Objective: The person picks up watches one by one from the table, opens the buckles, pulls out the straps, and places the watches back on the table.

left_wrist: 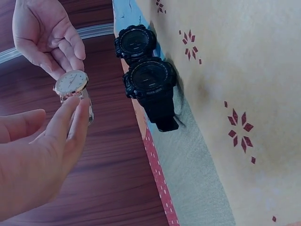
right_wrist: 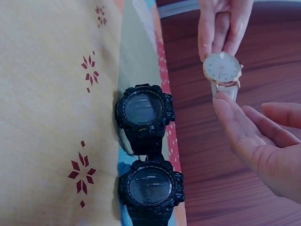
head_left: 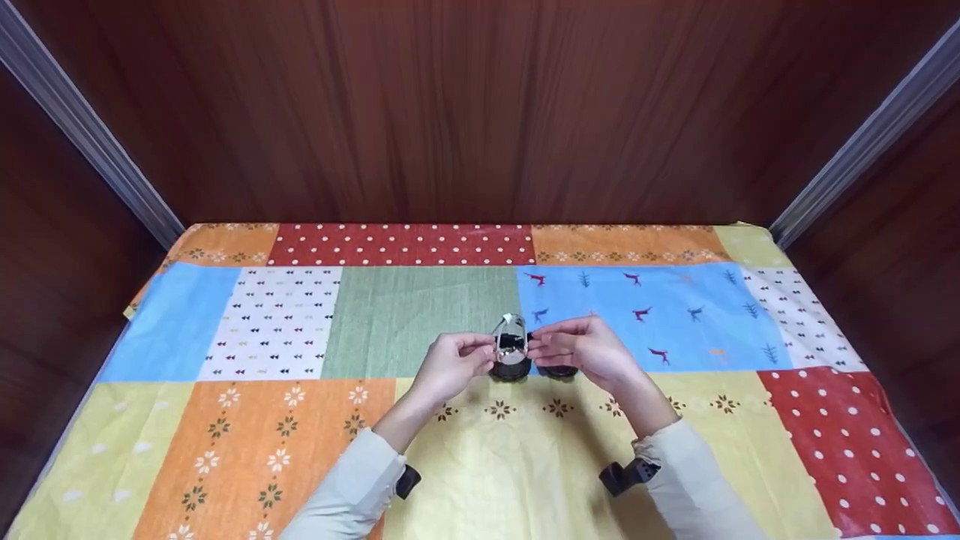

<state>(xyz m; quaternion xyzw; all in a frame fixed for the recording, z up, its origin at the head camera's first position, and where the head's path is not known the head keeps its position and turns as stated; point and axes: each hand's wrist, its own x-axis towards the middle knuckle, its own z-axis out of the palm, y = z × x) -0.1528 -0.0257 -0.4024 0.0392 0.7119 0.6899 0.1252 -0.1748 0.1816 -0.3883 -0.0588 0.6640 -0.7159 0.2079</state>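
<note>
A wristwatch with a white dial, gold-toned rim and pale strap (right_wrist: 223, 68) is held up between both hands, over the near side of two black digital watches. My left hand (head_left: 448, 365) grips it from the left, fingertips at the case and strap. From the right, my right hand (head_left: 589, 351) holds it by the side, with one fingertip against the strap just below the case (right_wrist: 225, 100). Beneath, one black watch (left_wrist: 151, 77) sits on the cloth, its strap curved under it. The other black watch (right_wrist: 150, 187) stands right next to it.
A patchwork tablecloth (head_left: 480, 457) with coloured, patterned squares covers the table. Dark wood-grain panels (head_left: 450, 112) rise behind and at both sides, with grey metal strips (head_left: 862, 142) in the corners. A black wrist strap device (head_left: 628, 475) shows below the right sleeve.
</note>
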